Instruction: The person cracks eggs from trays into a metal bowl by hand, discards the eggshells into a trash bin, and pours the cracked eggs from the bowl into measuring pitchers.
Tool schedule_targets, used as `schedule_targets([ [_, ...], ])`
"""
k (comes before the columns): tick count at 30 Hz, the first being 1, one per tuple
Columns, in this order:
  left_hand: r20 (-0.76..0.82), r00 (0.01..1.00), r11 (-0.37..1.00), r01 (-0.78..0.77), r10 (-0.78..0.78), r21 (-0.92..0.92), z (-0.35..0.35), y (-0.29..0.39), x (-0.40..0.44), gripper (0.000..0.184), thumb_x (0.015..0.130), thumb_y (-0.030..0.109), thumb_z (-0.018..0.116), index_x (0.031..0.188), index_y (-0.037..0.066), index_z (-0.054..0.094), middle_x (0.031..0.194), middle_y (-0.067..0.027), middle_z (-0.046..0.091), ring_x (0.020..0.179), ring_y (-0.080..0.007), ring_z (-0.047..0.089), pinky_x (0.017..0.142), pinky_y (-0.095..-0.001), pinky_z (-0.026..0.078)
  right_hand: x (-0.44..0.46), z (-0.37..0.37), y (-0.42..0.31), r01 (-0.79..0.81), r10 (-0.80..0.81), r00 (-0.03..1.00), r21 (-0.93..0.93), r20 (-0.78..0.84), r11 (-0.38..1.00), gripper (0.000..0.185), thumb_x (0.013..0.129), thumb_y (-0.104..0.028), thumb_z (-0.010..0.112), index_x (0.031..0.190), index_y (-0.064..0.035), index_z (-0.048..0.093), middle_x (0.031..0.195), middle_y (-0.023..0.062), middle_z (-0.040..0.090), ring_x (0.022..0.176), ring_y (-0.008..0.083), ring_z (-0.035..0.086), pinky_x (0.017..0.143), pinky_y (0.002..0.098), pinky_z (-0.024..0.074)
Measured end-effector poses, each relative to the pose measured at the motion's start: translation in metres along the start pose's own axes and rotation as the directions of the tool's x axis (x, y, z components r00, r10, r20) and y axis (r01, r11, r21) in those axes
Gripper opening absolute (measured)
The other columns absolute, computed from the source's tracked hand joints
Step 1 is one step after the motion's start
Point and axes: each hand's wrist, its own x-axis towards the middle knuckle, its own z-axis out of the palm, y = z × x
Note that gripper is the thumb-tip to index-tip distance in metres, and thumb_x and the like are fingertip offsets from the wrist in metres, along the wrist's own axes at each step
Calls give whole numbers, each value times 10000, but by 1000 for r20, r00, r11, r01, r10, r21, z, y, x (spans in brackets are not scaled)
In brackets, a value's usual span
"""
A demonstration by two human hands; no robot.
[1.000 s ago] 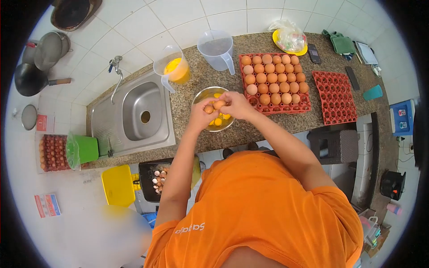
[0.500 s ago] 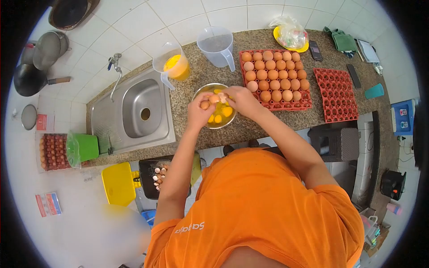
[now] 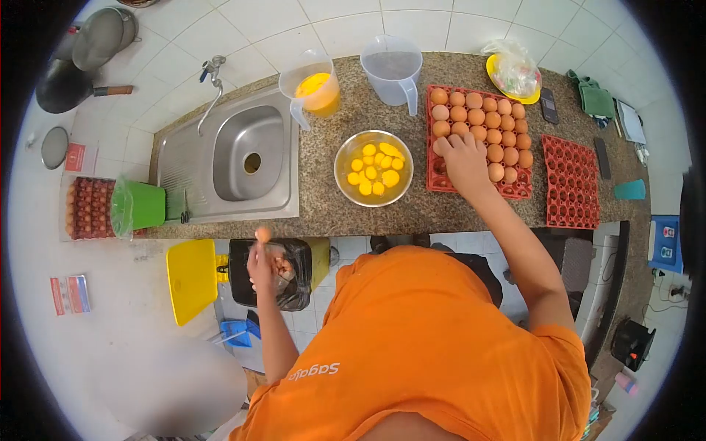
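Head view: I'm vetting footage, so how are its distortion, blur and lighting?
Head view: fisheye distortion bows the wall tiles, corners black; head view: the left hand looks slightly smeared, while a blurred patch sits lower left; head view: lighting is fairly even, with soft glare on the steel sink.

White tiled walls [image 3: 272, 18] rise behind a speckled stone counter [image 3: 316, 200].

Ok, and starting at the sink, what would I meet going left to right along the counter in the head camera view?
Steel sink, jug of yellow liquid, metal bowl of yolks, red tray of eggs, red tray without eggs, teal cup.
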Motion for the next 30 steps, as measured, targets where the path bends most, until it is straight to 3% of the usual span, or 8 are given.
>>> schedule_targets([
  [2, -267, 906, 938, 347, -329, 22, -49, -38, -12, 435, 1090, 432, 566, 1163, 18, 676, 1075, -64, 686, 863, -133, 657, 695, -286, 525, 12, -2, 2, 70, -68, 996, 29, -50, 997, 69, 871, -179, 681, 922, -148, 644, 936, 47, 635, 953, 250, 615, 785, 408, 473],
  [5, -26, 914, 851, 365, -404, -377, -47, -78, 20, 489, 1080, 505, 560, 1185, 34, 643, 1070, -109, 695, 872, -192, 668, 750, -323, 541, 24, 1, 9, 135, -132, 991, 86, -31, 987, 154, 821, -191, 729, 929, -129, 638, 886, 48, 631, 933, 248, 612, 781, 400, 479],
  [10, 578, 808, 710, 475, -118, -520, 129, 99, -34, 540, 1080, 544, 527, 1281, 42, 528, 1216, -188, 644, 1059, -293, 635, 958, -409, 514, 33, -24, 9, -26, -25, 991, 386, 128, 922, 280, 813, -177, 772, 1046, -55, 677, 976, 78, 684, 914, 260, 661, 779, 418, 536],
  [14, 668, 743, 673, 519, -50, -526, 246, 151, -36, 561, 1096, 516, 498, 1364, 24, 480, 1309, -193, 602, 1161, -295, 609, 1011, -413, 493, 16, 4, -58, -262, 395, 907, 931, 147, 254, 383, 949, -162, 729, 1305, -32, 674, 1211, 143, 720, 1095, 237, 698, 903, 362, 567],
  [16, 716, 698, 697, 520, -13, -494, 284, 155, -34, 561, 1094, 497, 502, 1384, 18, 467, 1329, -181, 596, 1182, -282, 606, 1034, -412, 488, 12, -10, -92, -111, 218, 976, 844, -8, 525, 417, 922, -153, 762, 1309, -29, 672, 1185, 170, 708, 1077, 280, 702, 922, 369, 561],
  [19, 788, 615, 714, 540, 27, -446, 304, 144, -27, 474, 1085, 360, 532, 1419, 34, 450, 1361, -127, 582, 1197, -240, 604, 1071, -408, 475, 8, 2, -116, -189, 185, 975, 891, 121, 412, 383, 953, -149, 729, 1309, -26, 657, 1178, 147, 692, 1030, 247, 695, 903, 352, 553],
  [25, 771, 610, 982, -157, 182, -108, 281, 154, -17, 548, 967, 115, 722, 1479, 42, 540, 1357, -103, 651, 1194, -167, 645, 1044, -336, 512, 14, 28, -85, -682, -120, 663, 531, 739, -504, 490, 1020, -138, 674, 1439, -52, 435, 1228, 149, 652, 1016, 175, 695, 854, 316, 568],
  [30, 838, 483, 867, -497, 252, 25, 276, 156, 13, 502, 913, 62, 784, 1396, 40, 650, 1274, -94, 712, 1137, -140, 669, 995, -305, 539, 26, 23, -74, -699, -213, 711, 638, 671, -325, 421, 978, -93, 722, 1341, -4, 528, 1223, 134, 672, 1008, 148, 693, 848, 287, 568],
])
